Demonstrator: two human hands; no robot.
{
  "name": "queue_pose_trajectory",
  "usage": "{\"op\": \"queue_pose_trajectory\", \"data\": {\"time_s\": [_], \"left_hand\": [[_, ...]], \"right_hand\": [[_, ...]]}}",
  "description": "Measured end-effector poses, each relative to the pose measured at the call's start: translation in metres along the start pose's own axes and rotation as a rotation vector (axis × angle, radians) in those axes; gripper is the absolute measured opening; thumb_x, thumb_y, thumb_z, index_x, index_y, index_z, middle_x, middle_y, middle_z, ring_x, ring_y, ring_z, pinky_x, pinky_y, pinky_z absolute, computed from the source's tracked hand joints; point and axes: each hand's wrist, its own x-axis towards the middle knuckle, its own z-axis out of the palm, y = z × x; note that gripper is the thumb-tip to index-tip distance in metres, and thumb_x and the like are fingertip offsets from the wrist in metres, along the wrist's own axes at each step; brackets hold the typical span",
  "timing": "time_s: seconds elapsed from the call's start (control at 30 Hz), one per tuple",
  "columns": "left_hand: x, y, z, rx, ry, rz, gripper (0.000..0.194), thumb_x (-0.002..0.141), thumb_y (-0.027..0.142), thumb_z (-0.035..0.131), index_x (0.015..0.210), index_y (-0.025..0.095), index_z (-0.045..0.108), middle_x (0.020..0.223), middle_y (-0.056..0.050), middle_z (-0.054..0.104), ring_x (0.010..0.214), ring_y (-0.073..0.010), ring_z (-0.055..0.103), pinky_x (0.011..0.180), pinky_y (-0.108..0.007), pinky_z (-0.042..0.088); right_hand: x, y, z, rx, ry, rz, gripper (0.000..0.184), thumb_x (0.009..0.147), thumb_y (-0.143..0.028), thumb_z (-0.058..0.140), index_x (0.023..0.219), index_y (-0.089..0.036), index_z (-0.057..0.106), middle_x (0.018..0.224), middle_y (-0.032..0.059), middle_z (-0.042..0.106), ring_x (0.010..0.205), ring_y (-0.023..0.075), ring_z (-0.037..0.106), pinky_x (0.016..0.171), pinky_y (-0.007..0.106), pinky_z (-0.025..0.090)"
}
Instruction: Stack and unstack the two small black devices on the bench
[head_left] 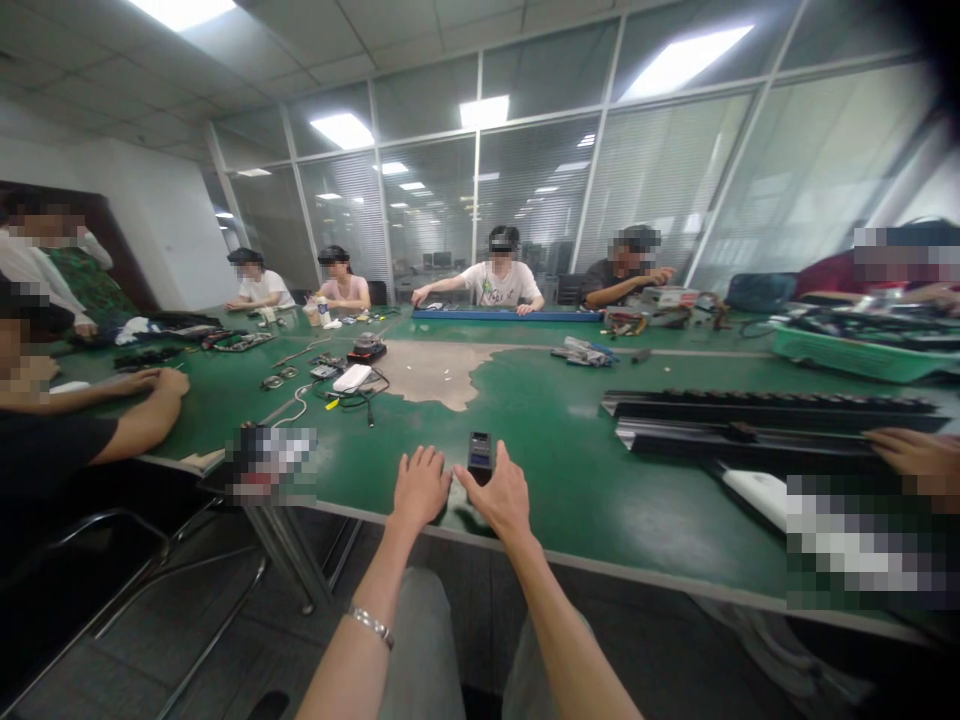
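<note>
My left hand (420,487) rests on the near edge of the green table (555,440), fingers stretched forward and slightly apart, holding nothing. A silver bracelet sits on that wrist. My right hand (499,495) is beside it with its fingers curled around a small dark device (480,453) that stands upright between finger and thumb. The two hands almost touch.
Several people sit around the table. Long black rails (757,418) lie at the right, where another person's hand (911,452) rests. A white power bank with cables (351,379) lies left of centre, a blue strip (506,315) at the far side, and a green tray (847,355) at far right.
</note>
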Motion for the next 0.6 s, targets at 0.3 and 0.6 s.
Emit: {"op": "queue_pose_trajectory", "data": {"time_s": [0.3,0.6], "left_hand": [[-0.0014,-0.0007,0.0012,0.034,0.007,0.026,0.050,0.100,0.043,0.027,0.140,0.021,0.047,0.150,-0.008,0.043,0.141,-0.0270,0.033,0.115,-0.050,0.026],[0.0005,-0.0015,0.0037,0.035,0.018,0.021,0.051,0.100,0.044,0.026,0.141,0.022,0.046,0.151,-0.008,0.042,0.141,-0.0273,0.032,0.115,-0.051,0.026]], "right_hand": [[-0.0007,0.0047,0.0043,-0.020,0.005,-0.036,0.092,0.079,-0.064,0.057,0.141,0.002,0.038,0.131,0.0246,0.056,0.121,0.0354,0.052,0.099,0.041,0.040],[-0.0011,0.0021,0.0093,-0.066,0.035,-0.041,0.090,0.084,-0.063,0.053,0.144,0.000,0.034,0.126,0.0235,0.059,0.117,0.0337,0.054,0.096,0.039,0.041]]}}
